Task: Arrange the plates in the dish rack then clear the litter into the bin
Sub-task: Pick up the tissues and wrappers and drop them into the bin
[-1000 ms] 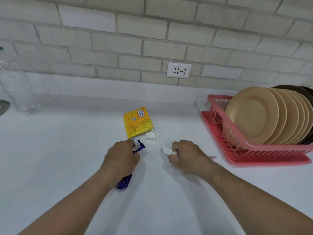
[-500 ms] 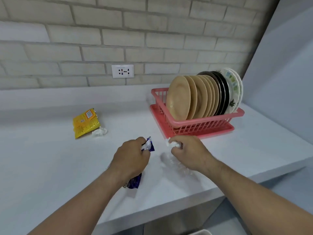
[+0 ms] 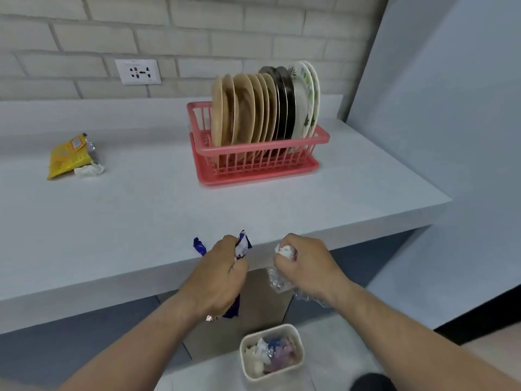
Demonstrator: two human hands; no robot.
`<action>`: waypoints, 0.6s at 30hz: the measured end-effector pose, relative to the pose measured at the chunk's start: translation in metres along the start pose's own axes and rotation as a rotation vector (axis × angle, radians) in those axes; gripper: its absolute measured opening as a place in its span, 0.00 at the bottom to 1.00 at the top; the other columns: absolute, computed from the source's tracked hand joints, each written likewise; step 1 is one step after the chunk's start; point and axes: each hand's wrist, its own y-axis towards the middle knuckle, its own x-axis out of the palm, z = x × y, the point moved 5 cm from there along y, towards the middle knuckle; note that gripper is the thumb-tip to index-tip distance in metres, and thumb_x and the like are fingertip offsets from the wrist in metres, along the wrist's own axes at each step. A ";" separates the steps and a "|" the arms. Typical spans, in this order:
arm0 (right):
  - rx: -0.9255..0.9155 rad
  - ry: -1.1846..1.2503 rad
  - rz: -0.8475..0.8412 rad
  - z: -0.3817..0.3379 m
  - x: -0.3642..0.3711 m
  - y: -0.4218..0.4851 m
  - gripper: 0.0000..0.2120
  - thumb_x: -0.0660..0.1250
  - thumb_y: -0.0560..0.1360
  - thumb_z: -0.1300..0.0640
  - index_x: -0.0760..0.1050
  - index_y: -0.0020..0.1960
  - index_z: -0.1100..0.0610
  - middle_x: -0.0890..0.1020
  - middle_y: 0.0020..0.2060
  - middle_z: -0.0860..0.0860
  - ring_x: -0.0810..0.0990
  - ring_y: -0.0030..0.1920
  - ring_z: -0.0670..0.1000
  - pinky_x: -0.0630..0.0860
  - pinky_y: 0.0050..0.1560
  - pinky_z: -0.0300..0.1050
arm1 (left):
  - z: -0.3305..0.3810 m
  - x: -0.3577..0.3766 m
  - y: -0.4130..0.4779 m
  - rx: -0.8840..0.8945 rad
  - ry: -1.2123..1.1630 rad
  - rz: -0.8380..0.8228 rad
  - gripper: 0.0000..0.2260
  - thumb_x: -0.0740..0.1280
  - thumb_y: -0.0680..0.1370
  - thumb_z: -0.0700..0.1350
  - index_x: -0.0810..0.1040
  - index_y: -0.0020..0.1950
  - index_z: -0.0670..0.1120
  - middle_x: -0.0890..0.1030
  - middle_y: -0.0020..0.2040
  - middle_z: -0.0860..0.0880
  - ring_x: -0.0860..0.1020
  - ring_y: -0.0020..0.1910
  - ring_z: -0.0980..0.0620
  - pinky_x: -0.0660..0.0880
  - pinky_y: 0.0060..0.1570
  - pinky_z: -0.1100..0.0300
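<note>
I read the bin (image 3: 277, 328) low down, between both hands; left hand (image 3: 222, 275) grips the blue wrapper (image 3: 244, 244), right hand (image 3: 307, 266) grips crumpled litter (image 3: 285, 251), right slightly nearer

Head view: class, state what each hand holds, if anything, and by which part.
Left hand grips the blue wrapper round its middle; right hand clutches a white paper wad and crumpled clear plastic, bunched together.

Even, soft indoor light with faint shadows; slight motion blur throughout, and wide-angle bending toward the frame's edges
</note>
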 end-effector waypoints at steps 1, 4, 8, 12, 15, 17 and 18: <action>0.032 -0.016 -0.004 0.019 0.003 -0.004 0.05 0.65 0.73 0.51 0.75 0.41 0.53 0.80 0.36 0.47 0.79 0.38 0.49 0.79 0.40 0.50 | -0.005 0.015 0.000 -0.010 -0.010 -0.048 0.04 0.52 0.74 0.48 0.64 0.44 0.50 0.69 0.37 0.52 0.67 0.33 0.53 0.68 0.36 0.55; 0.148 -0.053 -0.009 0.076 0.014 -0.017 0.04 0.65 0.72 0.51 0.75 0.40 0.51 0.80 0.36 0.46 0.79 0.38 0.48 0.79 0.41 0.50 | -0.028 0.063 0.001 -0.063 0.020 -0.160 0.03 0.55 0.77 0.43 0.64 0.46 0.51 0.70 0.42 0.51 0.70 0.38 0.54 0.67 0.37 0.56; 0.299 -0.068 -0.025 0.148 0.042 -0.035 0.03 0.64 0.74 0.51 0.75 0.43 0.49 0.80 0.38 0.46 0.78 0.39 0.47 0.78 0.41 0.48 | -0.073 0.129 -0.004 -0.162 -0.004 -0.317 0.06 0.56 0.81 0.46 0.64 0.58 0.51 0.68 0.54 0.51 0.72 0.48 0.56 0.69 0.41 0.66; 0.405 -0.083 -0.010 0.208 0.085 -0.048 0.06 0.63 0.76 0.48 0.74 0.49 0.49 0.79 0.41 0.46 0.76 0.40 0.45 0.74 0.37 0.41 | -0.132 0.186 -0.009 -0.218 0.005 -0.319 0.10 0.58 0.81 0.48 0.64 0.62 0.54 0.69 0.58 0.52 0.72 0.52 0.56 0.70 0.47 0.70; 0.426 -0.014 -0.011 0.252 0.132 -0.043 0.07 0.65 0.75 0.46 0.71 0.49 0.48 0.79 0.41 0.47 0.77 0.41 0.48 0.76 0.43 0.45 | -0.172 0.224 -0.008 -0.190 0.049 -0.214 0.16 0.61 0.80 0.48 0.65 0.67 0.52 0.70 0.60 0.54 0.72 0.55 0.56 0.68 0.53 0.65; 0.437 0.022 -0.022 0.284 0.170 -0.038 0.11 0.66 0.74 0.45 0.70 0.51 0.48 0.78 0.43 0.48 0.77 0.43 0.49 0.75 0.45 0.45 | -0.199 0.252 -0.008 -0.187 0.049 -0.172 0.17 0.63 0.79 0.48 0.65 0.67 0.52 0.70 0.58 0.56 0.72 0.57 0.55 0.68 0.53 0.63; 0.441 0.047 -0.034 0.299 0.188 -0.036 0.13 0.67 0.73 0.45 0.69 0.53 0.48 0.78 0.45 0.48 0.76 0.44 0.49 0.74 0.46 0.45 | -0.214 0.267 -0.009 -0.198 0.048 -0.155 0.17 0.64 0.79 0.49 0.66 0.67 0.52 0.70 0.57 0.57 0.72 0.56 0.55 0.68 0.53 0.63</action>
